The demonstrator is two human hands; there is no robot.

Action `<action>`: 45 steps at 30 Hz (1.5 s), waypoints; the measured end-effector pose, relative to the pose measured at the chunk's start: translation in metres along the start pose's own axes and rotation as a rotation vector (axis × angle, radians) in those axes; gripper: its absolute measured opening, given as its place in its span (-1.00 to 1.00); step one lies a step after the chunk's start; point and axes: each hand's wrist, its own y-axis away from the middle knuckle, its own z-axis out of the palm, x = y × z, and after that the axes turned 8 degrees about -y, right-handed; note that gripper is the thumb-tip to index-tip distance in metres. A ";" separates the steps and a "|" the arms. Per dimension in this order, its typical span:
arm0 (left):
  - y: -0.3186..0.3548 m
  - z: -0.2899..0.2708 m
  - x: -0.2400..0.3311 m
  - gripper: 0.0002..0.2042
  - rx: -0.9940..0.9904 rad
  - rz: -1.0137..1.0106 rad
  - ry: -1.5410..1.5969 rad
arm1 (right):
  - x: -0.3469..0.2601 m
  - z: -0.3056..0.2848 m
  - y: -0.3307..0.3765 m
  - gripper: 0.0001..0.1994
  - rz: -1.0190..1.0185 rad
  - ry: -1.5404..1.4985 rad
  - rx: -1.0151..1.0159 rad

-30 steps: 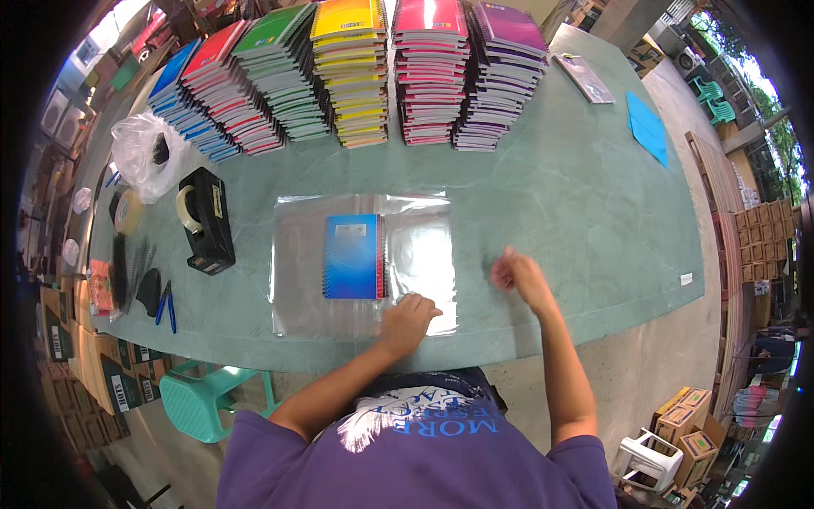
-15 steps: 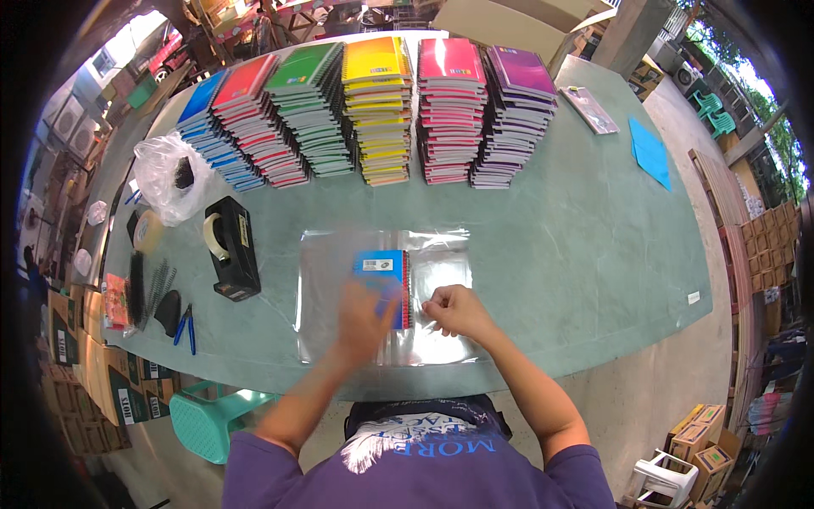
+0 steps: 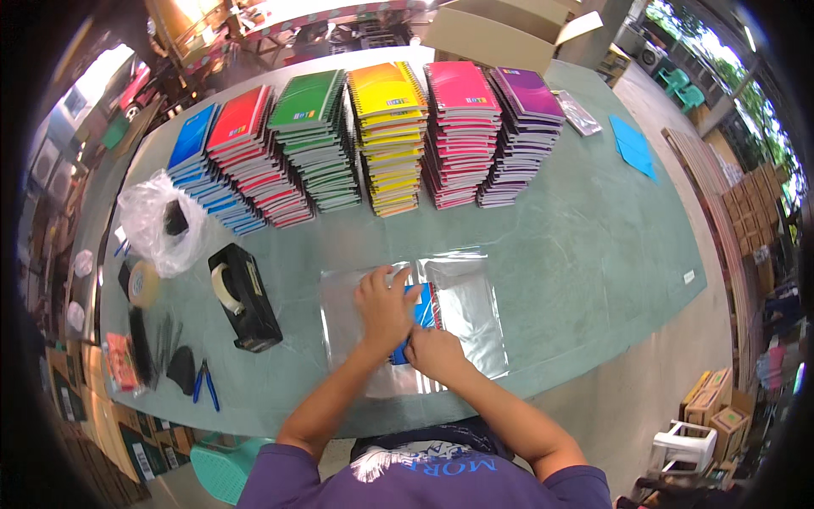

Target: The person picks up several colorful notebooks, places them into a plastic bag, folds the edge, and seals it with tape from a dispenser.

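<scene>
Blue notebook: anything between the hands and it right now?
Nothing visible. The left hand lies flat on the blue notebook and the right hand touches its near edge. The notebook sits on the clear plastic sheet on the table.

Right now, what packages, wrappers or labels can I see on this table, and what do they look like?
Clear shiny wrapping sheet: flat under both hands, front centre.
Blue spiral notebook: on the sheet, under the left hand and right hand.
Crumpled clear plastic bag: left side.
Cardboard box: open, far edge.
Small white label: right.
</scene>
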 end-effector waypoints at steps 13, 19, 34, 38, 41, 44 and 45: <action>-0.084 -0.027 -0.003 -0.82 -0.481 0.493 0.281 | -0.019 0.010 0.001 -0.80 0.140 0.104 0.160; -0.048 0.004 -0.016 -0.71 -0.690 0.599 0.128 | -0.018 0.002 0.032 -0.78 -0.198 0.085 0.382; -0.068 0.006 -0.030 -0.66 -0.775 0.715 0.363 | -0.017 0.009 0.025 -0.72 -0.030 -0.252 0.423; -0.117 0.026 -0.043 -0.69 -1.065 0.032 0.558 | -0.018 0.018 0.029 -0.68 -0.058 -0.101 0.410; -0.117 0.074 -0.071 -0.78 -0.330 0.740 0.209 | -0.026 0.015 0.025 -0.68 -0.054 -0.080 0.362; -0.109 0.058 -0.056 -0.81 -0.966 0.464 0.568 | -0.020 0.013 0.024 -0.63 -0.073 0.030 0.279; -0.103 0.052 -0.064 -0.81 -0.967 0.449 0.564 | -0.019 0.009 0.023 -0.63 -0.081 0.022 0.269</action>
